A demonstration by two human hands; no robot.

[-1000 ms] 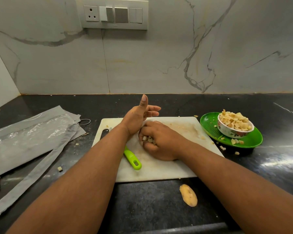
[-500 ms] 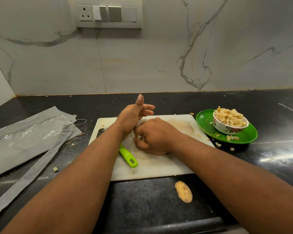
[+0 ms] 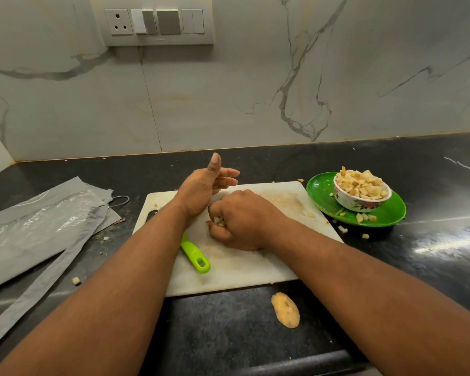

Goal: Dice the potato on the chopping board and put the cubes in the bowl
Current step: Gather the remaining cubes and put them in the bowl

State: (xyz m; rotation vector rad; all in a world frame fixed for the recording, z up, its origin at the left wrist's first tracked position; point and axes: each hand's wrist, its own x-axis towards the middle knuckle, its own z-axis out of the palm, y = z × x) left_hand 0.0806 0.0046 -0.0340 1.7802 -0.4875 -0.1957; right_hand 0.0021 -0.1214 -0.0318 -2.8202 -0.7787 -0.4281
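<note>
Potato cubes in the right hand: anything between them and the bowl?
Nothing visible blocks the way. The right hand grips potato cubes on the chopping board; bare board lies between it and the bowl on the green plate. The bowl is already heaped, so cubes may spill.

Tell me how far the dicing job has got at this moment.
Mostly done: the bowl on the green plate is heaped with cubes. In hand: the right hand gathers cubes on the chopping board against the open left hand. Left: bowl that handful and the strays; a potato piece lies uncut.
</note>
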